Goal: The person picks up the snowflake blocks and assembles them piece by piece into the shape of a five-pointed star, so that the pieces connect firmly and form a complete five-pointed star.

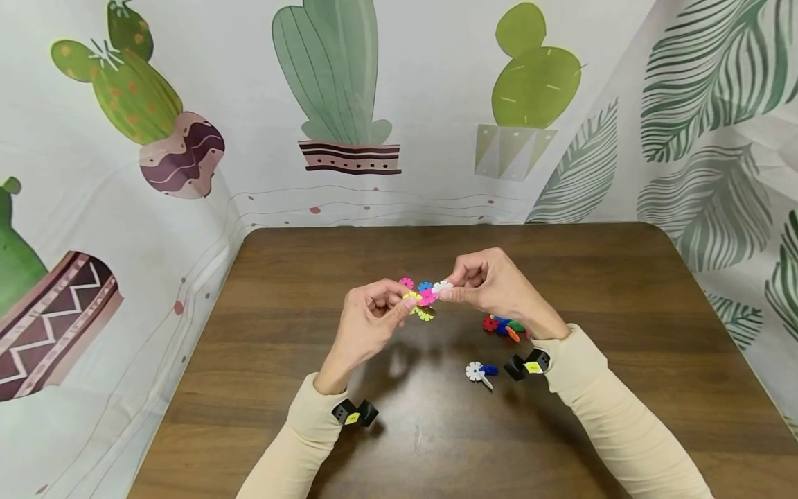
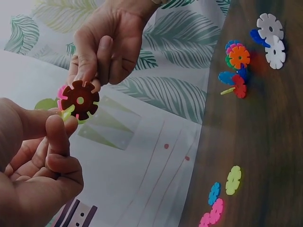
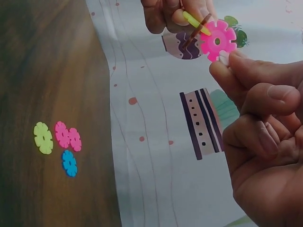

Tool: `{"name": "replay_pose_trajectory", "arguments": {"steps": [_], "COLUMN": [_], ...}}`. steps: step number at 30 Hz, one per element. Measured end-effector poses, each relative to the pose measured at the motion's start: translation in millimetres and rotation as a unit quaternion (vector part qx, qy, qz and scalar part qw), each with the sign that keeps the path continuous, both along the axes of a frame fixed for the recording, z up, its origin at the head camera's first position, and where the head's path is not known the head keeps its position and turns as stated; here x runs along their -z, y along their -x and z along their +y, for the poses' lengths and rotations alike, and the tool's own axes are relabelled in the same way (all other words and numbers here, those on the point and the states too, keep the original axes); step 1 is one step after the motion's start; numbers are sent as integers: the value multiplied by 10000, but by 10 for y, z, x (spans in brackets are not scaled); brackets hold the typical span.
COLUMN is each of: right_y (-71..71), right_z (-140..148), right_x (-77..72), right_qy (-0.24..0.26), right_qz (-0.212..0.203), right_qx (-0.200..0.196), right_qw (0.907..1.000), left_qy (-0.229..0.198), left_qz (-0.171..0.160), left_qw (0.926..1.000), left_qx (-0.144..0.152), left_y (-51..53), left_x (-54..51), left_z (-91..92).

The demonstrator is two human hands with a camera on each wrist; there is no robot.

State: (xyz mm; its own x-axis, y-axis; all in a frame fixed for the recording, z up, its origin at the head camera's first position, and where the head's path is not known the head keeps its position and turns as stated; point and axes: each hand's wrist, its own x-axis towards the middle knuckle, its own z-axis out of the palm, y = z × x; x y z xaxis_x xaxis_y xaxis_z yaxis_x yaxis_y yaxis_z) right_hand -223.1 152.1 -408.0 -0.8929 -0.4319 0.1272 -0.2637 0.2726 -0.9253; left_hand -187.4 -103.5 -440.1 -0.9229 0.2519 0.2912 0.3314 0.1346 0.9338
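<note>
Above the dark brown wood-grain table [image 1: 249, 388], a bright pink notched plastic disc [image 3: 226, 40] is suspended between both hands and serves as the reference point. A yellow notched plastic disc [image 1: 413, 296] adjoins its left side; the left hand [image 1: 372, 322] pinches that disc between thumb and index finger, remaining fingers curled inward. A white notched plastic disc [image 1: 442, 285] meets its right edge, pinched between thumb and index finger of the right hand [image 1: 495, 281], other fingers folded. A dark brown notched plastic disc [image 2: 88, 100] stands beside the pink disc, near the left fingertips. Whether the white disc is fully slotted cannot be told.

Below the pink disc, on the table, lie a blue disc [image 3: 66, 163], a touching pair of pink discs [image 3: 61, 130] and a second yellow disc [image 3: 40, 135]. Right of it lies a multicoloured disc cluster [image 1: 501, 326]; right and nearer the person, a white-and-blue disc cluster [image 1: 474, 372].
</note>
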Motion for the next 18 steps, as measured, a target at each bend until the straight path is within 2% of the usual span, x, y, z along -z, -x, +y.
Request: {"name": "replay_pose_trajectory", "arguments": {"steps": [11, 18], "right_y": [19, 20], "right_z": [37, 36], "right_x": [82, 130], "right_qy": [182, 229], "right_qz": [-359, -359], "right_qx": [-231, -188], "right_qw": [9989, 9989], "left_qy": [39, 102], "left_qz": [-51, -53], "left_qw": [10000, 9999], "left_qx": [62, 62], "left_y": [1, 17], "left_x": [42, 52], "left_z": [15, 8]}}
